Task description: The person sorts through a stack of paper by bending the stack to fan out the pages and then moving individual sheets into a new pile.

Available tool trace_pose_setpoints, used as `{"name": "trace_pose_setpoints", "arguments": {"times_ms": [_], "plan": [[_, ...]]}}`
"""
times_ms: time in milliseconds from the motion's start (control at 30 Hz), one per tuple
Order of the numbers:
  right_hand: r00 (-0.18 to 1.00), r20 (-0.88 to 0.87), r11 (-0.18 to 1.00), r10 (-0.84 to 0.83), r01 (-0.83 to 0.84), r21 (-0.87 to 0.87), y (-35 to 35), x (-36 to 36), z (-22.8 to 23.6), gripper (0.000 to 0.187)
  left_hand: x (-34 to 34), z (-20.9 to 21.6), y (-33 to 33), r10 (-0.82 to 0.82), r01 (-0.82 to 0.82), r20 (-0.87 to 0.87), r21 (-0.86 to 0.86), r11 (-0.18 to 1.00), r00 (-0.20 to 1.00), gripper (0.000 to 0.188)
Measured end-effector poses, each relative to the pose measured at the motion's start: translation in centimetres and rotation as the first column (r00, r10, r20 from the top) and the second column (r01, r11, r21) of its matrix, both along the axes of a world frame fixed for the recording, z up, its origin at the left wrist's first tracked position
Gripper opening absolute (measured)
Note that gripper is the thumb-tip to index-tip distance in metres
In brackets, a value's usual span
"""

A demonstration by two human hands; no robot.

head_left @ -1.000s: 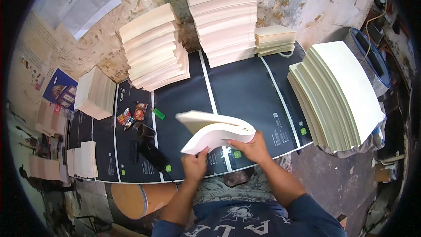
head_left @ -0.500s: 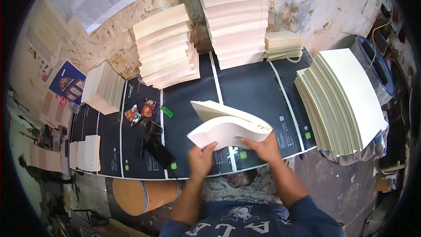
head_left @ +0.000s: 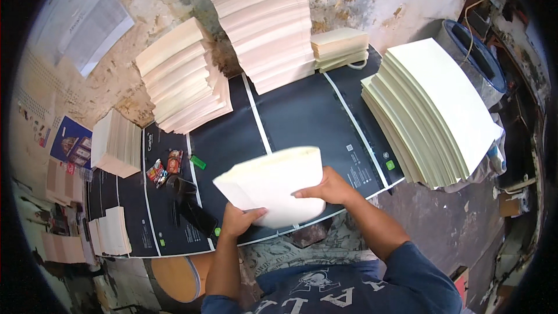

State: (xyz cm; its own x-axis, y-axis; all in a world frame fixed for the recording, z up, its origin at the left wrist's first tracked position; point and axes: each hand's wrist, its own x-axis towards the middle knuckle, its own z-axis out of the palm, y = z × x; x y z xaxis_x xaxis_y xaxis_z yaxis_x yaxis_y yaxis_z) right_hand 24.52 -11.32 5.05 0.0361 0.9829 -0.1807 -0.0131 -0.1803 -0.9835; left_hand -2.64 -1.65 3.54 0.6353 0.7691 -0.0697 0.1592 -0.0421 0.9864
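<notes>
Head view: both hands grip a cream paper bundle (head_left: 273, 183) held above the black mat (head_left: 302, 116). Left hand (head_left: 237, 220) fingers curled on its lower edge, thumb on top; right hand (head_left: 328, 187) clamps its right side. Tall paper stacks (head_left: 264, 29) behind, fanned sheet pile (head_left: 433, 107) at right.
</notes>
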Motion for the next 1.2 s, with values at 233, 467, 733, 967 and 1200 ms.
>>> {"name": "trace_pose_setpoints", "arguments": {"times_ms": [233, 467, 733, 967, 1200], "plan": [[0.752, 0.594, 0.947, -0.286, 0.125, 0.297, 2.3, -3.9, -2.0, 0.096, -1.0, -2.6, 1.0, 0.116, -0.184, -0.161, -0.515, 0.838, 0.980, 0.046], [0.901, 0.433, 0.834, 0.017, -0.251, 0.492, 1.2, -6.4, -4.9, 0.096, -0.2, -2.3, 0.5, 0.178, -0.268, -0.215, -0.531, 0.804, 0.960, 0.049], [0.986, 0.169, 0.857, -0.003, -0.085, 0.509, 2.8, -5.5, -5.4, 0.108, 0.5, -1.1, 0.5, 0.207, -0.349, -0.312, -0.518, 0.781, 0.927, 0.048], [0.882, 0.459, 0.883, -0.109, -0.127, 0.452, 8.9, -2.7, -6.8, 0.114, 1.4, 0.9, 1.7, 0.087, -0.338, -0.429, -0.554, 0.761, 0.899, 0.047], [0.960, 0.199, 0.863, -0.196, 0.072, 0.499, 11.9, -0.8, -6.7, 0.108, 1.3, 0.4, 0.4, 0.189, -0.367, -0.394, -0.446, 0.816, 0.899, 0.041]]}}
